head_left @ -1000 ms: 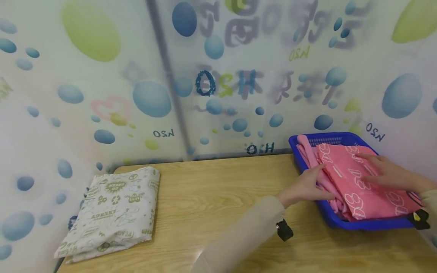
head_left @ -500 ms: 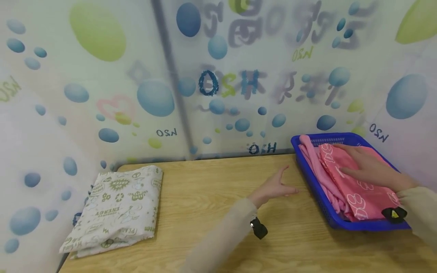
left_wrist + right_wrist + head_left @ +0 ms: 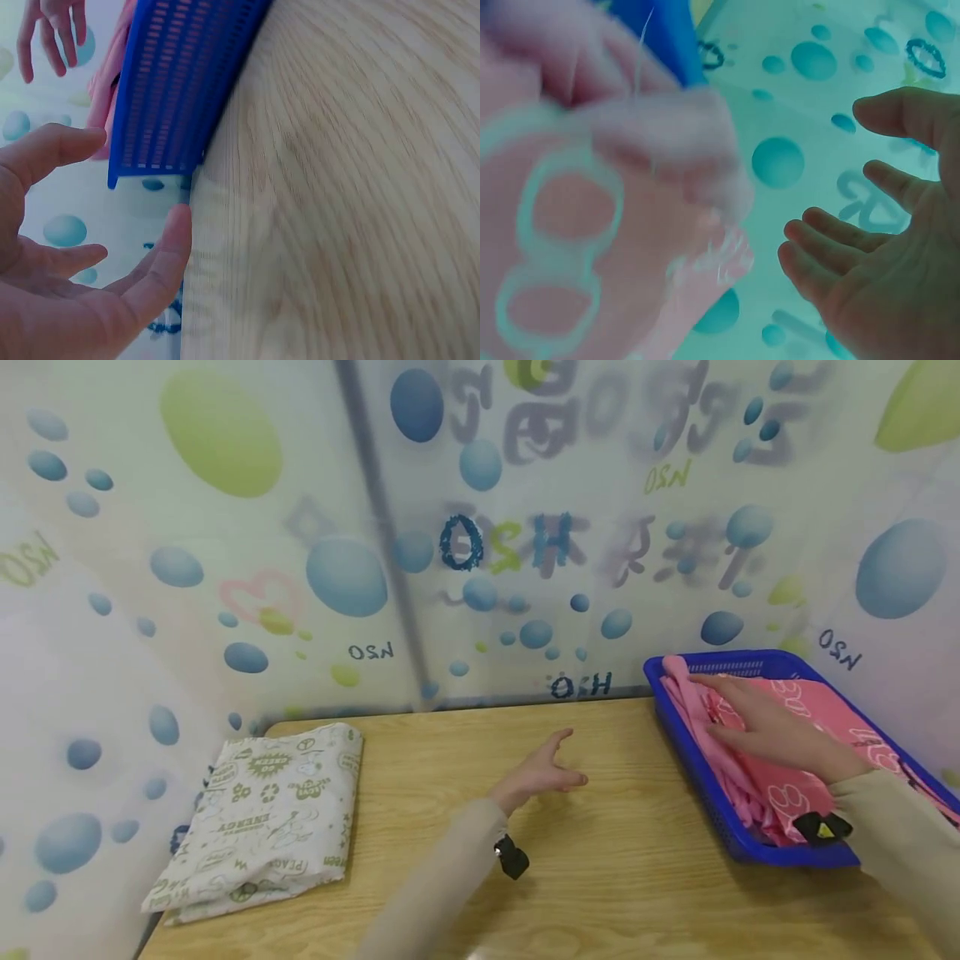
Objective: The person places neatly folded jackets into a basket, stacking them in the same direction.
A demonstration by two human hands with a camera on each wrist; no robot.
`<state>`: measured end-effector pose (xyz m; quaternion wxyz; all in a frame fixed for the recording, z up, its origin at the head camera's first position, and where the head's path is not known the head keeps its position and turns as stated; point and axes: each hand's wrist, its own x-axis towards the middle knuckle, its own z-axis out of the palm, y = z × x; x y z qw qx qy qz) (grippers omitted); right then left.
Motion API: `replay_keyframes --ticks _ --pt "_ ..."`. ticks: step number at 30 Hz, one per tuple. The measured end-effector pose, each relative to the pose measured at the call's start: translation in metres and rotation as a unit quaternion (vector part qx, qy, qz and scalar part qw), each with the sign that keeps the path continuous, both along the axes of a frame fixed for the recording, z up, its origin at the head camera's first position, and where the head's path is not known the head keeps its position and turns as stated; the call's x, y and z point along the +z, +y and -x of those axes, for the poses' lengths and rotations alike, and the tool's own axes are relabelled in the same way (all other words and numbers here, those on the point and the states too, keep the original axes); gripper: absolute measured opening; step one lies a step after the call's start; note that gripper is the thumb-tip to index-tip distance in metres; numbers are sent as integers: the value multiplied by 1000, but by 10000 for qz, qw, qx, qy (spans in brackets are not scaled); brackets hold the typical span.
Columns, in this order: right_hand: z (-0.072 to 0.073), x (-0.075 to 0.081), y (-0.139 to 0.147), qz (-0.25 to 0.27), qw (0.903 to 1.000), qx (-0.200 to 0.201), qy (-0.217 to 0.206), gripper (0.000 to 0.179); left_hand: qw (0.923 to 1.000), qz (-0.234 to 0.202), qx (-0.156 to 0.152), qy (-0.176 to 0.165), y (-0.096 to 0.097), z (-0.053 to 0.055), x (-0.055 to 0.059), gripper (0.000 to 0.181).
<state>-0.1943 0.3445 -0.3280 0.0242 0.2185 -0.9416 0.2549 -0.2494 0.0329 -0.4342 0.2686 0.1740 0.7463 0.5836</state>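
My left hand [image 3: 534, 777] is over the wooden table in the head view, fingers spread and holding nothing. In the left wrist view the fingers of that hand [image 3: 154, 289] are apart, short of the basket. My right hand [image 3: 780, 731] overlaps the pink cloths in the head view, its fingers extended. The right wrist view has this hand [image 3: 877, 247] open-fingered, with a gap between it and the cloth. A coral-pink folded cloth with white lettering [image 3: 821, 702] and a plain pink cloth [image 3: 712, 752] beside it lie in the blue plastic basket [image 3: 671, 768].
A white folded bag or cloth with green print [image 3: 273, 827] lies at the left end of the wooden table [image 3: 600, 868]. A patterned curtain-like wall [image 3: 480, 635] rises behind the table. The basket stands at the table's right end.
My left hand has drawn away leftward from the basket's edge to above the table. My right hand has shifted left across the cloths toward the plain pink one. The white bundle stays put.
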Motion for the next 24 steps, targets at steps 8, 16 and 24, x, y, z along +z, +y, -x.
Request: replay_keyframes --ticks 8,16,24 --pt "2 -12 -25 185 9992 354 82 66 9991 287 69 308 -37 -2 2 82" --pt "5 -27 -52 234 9968 635 419 58 9950 525 59 847 -74 -11 -6 78" --pt "2 -40 -76 296 9981 496 227 58 9920 397 297 1164 -106 -21 -14 69"
